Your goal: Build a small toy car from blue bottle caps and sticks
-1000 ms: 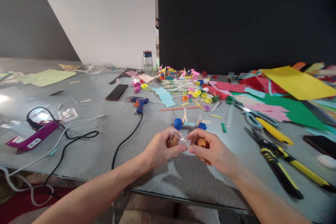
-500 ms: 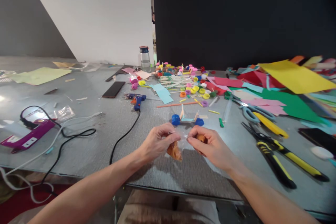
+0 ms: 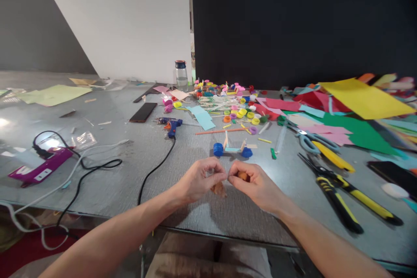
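My left hand (image 3: 200, 180) and my right hand (image 3: 252, 184) meet over the near middle of the grey table (image 3: 130, 173), fingertips pinched together. Between them they grip a small clear plastic bag (image 3: 219, 188) with brown-orange pieces inside; part of it hangs below the left fingers. An orange piece (image 3: 243, 176) shows inside my right palm. Just beyond the hands lies a small craft model (image 3: 232, 148) made of sticks, light blue card and two blue bottle caps.
A blue glue gun (image 3: 172, 126) with black cable lies ahead left, a dark phone (image 3: 143, 112) behind it, a purple device (image 3: 41, 167) far left. Coloured caps and sticks (image 3: 234, 106) crowd the middle back. Scissors (image 3: 317, 144), yellow-black pliers (image 3: 342, 193) and coloured paper (image 3: 358, 113) lie right.
The hands have drawn closer together and pinched the bag's top tighter; the bag's hanging part has bunched up smaller under my left fingers.
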A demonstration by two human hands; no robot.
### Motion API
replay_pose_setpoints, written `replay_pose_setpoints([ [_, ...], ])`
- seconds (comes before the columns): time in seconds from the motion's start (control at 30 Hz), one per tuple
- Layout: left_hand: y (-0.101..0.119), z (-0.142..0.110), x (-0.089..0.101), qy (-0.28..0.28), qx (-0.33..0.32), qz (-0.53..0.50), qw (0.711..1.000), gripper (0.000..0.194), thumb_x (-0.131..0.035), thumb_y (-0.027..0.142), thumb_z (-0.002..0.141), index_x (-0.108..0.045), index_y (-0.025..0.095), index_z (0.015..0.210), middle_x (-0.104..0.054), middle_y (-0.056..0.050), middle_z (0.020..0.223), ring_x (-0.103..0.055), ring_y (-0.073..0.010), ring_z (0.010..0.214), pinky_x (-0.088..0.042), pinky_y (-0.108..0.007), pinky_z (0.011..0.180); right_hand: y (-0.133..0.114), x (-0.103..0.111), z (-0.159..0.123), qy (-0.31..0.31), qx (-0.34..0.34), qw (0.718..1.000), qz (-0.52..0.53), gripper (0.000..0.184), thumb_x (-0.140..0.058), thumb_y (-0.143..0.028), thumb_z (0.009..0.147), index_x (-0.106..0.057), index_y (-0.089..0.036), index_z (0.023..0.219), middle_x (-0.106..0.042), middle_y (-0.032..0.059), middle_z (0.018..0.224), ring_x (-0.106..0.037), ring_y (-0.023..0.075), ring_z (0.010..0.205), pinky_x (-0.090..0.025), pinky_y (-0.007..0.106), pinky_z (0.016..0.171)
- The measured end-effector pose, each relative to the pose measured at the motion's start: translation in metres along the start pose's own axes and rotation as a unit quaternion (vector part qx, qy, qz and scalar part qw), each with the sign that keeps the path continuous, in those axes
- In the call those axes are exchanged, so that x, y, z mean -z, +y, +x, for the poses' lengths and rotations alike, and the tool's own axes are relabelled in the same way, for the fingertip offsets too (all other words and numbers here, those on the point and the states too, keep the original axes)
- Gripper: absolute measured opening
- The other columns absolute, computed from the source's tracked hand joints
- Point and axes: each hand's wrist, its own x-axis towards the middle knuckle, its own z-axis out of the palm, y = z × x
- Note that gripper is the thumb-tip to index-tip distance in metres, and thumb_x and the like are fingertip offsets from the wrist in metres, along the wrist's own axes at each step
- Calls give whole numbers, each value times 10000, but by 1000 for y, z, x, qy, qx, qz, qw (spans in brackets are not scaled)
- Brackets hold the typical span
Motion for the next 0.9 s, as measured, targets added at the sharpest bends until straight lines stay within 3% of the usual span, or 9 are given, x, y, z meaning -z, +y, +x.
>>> replay_pose_setpoints([
  [0.13, 3, -2, 9, 16, 10, 45, 999, 169, -658, 302, 843, -671, 167, 743, -625, -8, 717, -564, -142, 697, -435, -268, 687, 0, 3, -1, 10, 4, 1000, 13, 230, -575, -315, 913, -520, -198, 723, -336, -83, 561, -288, 88, 516, -194, 261, 497],
  [0.43, 27, 5, 31, 16, -48, 154, 987, 205, -647, 280, 860, -698, 175, 692, -638, -7, 714, -556, -143, 689, -405, -274, 671, -4, 6, -2, 43, 6, 996, 73, 262, -590, -387, 924, -576, -185, 759, -427, -67, 555, -357, 75, 477, -243, 235, 456],
  [0.5, 26, 20, 44, 35, -55, 168, 984, 204, -641, 306, 871, -718, 183, 729, -663, -15, 738, -573, -156, 705, -417, -284, 671, -4, 11, -3, 67, -9, 992, 111, 271, -589, -438, 938, -627, -178, 871, -472, -59, 590, -379, 72, 465, -256, 222, 432],
  [0.63, 21, 73, 80, 164, -70, 231, 956, 193, -579, 272, 911, -734, 200, 820, -659, -14, 716, -608, -183, 713, -467, -305, 686, 0, 21, -1, 110, -15, 974, 199, 321, -628, -493, 926, -651, -180, 993, -515, -54, 638, -400, 60, 431, -251, 197, 379],
  [0.73, 15, 115, 104, 183, -54, 243, 951, 202, -535, 161, 906, -737, 147, 909, -621, 6, 644, -629, -173, 683, -482, -294, 691, 2, 26, 2, 92, -24, 962, 256, 323, -664, -486, 908, -644, -180, 1008, -536, -50, 651, -421, 62, 419, -262, 189, 354],
  [0.83, 15, 135, 110, 215, -65, 255, 940, 213, -560, 136, 879, -708, 69, 1017, -679, -32, 852, -657, -219, 970, -470, -327, 907, 2, 30, 4, 90, -22, 943, 320, 316, -698, -453, 887, -644, -181, 1037, -565, -35, 694, -473, 76, 473, -343, 194, 391],
  [0.9, 21, 131, 97, 236, -90, 253, 934, 236, -638, 172, 860, -683, 104, 1081, -682, -87, 1099, -571, -283, 1197, -431, -373, 1028, 1, 32, 5, 104, -19, 927, 361, 305, -710, -432, 874, -658, -180, 1039, -597, -10, 750, -520, 94, 541, -413, 211, 446],
])
